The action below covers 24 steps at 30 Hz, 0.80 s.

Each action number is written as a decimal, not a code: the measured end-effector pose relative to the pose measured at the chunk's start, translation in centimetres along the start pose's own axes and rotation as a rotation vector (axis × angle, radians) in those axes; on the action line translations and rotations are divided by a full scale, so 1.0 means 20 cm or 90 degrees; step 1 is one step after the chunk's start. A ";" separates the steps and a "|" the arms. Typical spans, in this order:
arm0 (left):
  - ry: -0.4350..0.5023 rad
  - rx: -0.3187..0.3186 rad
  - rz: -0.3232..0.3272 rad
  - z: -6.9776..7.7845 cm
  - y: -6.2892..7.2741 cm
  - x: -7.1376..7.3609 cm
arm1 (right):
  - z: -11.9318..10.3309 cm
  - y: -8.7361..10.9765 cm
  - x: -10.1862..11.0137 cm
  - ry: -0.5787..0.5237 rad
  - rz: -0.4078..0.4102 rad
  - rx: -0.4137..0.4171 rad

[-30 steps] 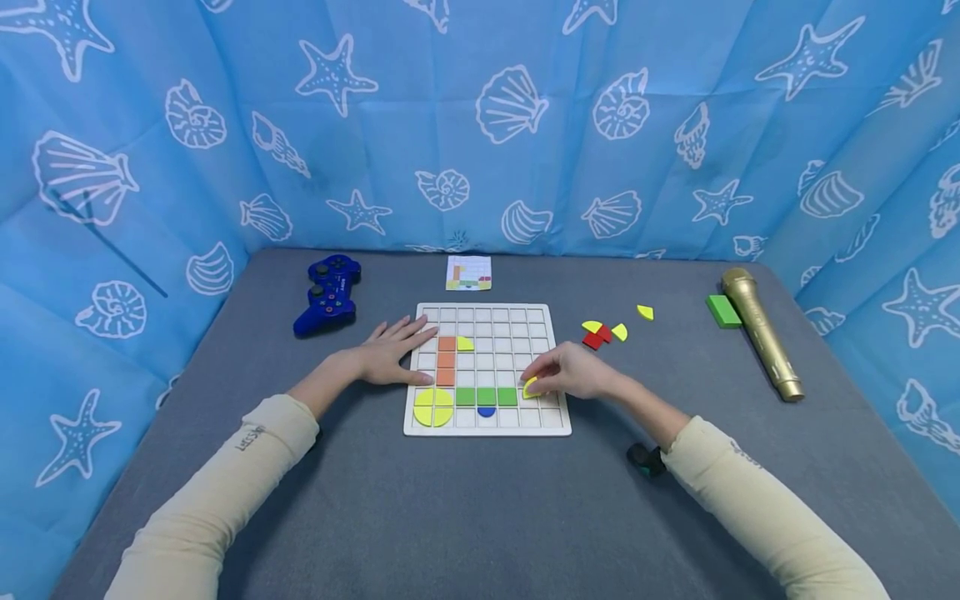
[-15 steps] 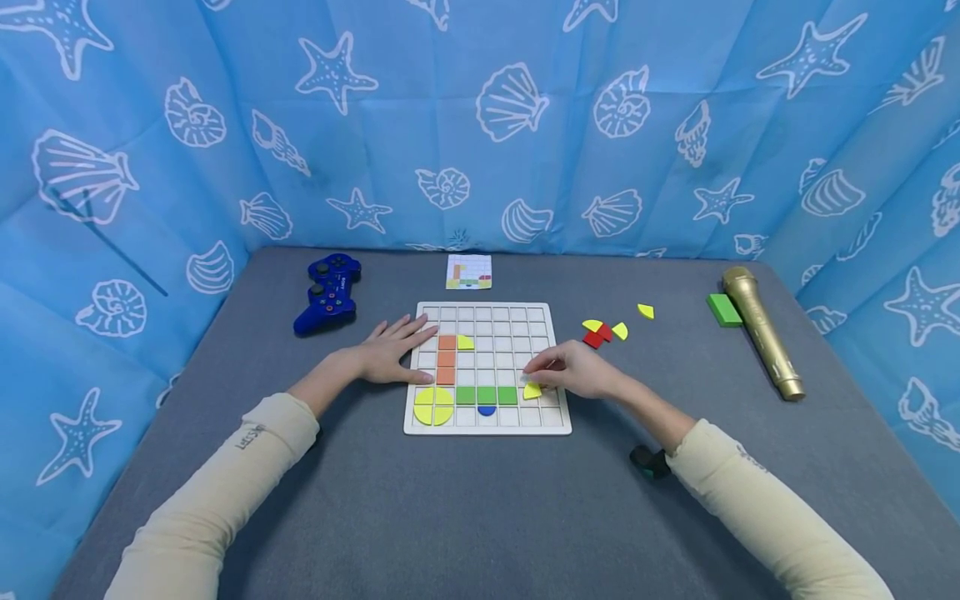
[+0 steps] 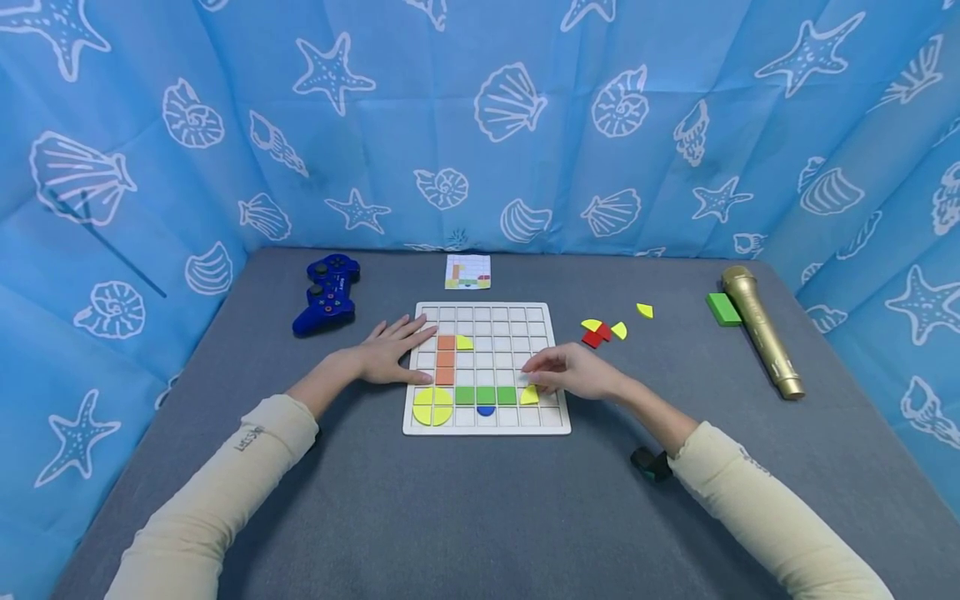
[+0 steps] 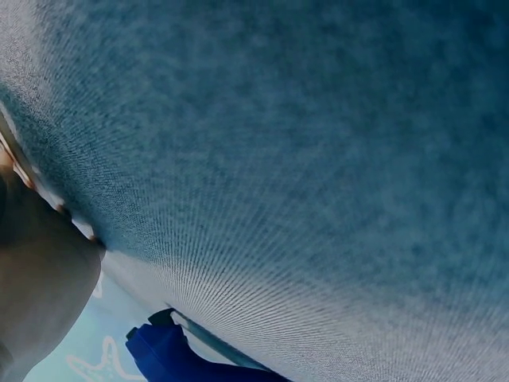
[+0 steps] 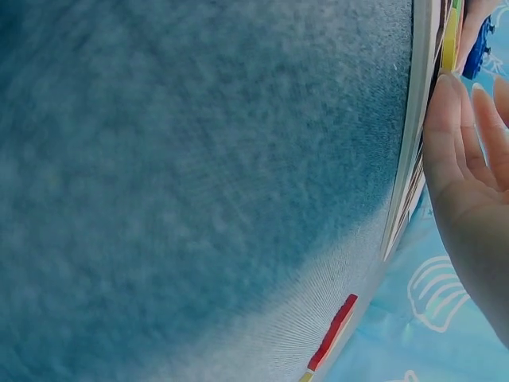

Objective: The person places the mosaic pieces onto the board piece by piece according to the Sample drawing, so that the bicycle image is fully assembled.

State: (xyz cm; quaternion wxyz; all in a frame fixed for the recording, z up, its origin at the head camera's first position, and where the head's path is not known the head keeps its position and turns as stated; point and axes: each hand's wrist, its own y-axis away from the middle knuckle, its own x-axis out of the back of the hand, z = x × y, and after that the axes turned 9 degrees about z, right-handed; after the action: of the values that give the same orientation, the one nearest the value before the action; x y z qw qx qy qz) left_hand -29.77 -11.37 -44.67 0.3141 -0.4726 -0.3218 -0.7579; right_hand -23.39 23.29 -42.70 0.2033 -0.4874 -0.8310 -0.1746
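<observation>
A white grid board (image 3: pixel 487 429) lies on the table with coloured tiles in its cells. My left hand (image 3: pixel 386 354) rests flat with spread fingers over its left edge. At the board's right side, my right hand (image 3: pixel 572 371) touches a yellow quarter-circle tile (image 3: pixel 529 395) with the thumb tip; the other fingers are loosely bent, apart from the tile. Left of that tile runs a row of green squares (image 3: pixel 486 395), with a blue half-circle (image 3: pixel 486 410) below. Orange squares (image 3: pixel 446 360) form a column, a yellow quarter-circle (image 3: pixel 465 342) beside its top. Yellow quarters form a circle (image 3: pixel 432 406) at lower left.
Loose yellow and red tiles (image 3: pixel 592 339) lie right of the board, with one yellow tile (image 3: pixel 645 311) farther back. A pattern card (image 3: pixel 468 272) is behind the board. A blue game controller (image 3: pixel 327 296) lies left; a gold microphone (image 3: pixel 761 333) and green block (image 3: pixel 723 309) lie right.
My right hand has loosened its pinch on the yellow quarter-circle tile, which now lies squarer in its cell at the end of the green row. The left hand has stayed still.
</observation>
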 end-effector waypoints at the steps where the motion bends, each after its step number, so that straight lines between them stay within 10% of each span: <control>1: 0.001 -0.001 0.001 0.00 0.00 0.00 | 0.00 0.00 0.00 -0.003 -0.002 -0.005; 24: -0.006 0.001 0.001 -0.01 -0.01 -0.01 | 0.01 -0.01 0.01 -0.024 -0.030 -0.014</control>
State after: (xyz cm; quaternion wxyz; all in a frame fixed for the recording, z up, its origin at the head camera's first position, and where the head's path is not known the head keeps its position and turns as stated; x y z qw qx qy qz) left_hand -29.93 -11.32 -45.02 0.3135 -0.4760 -0.3236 -0.7553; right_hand -23.72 23.52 -42.79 0.1784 -0.4734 -0.8439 -0.1789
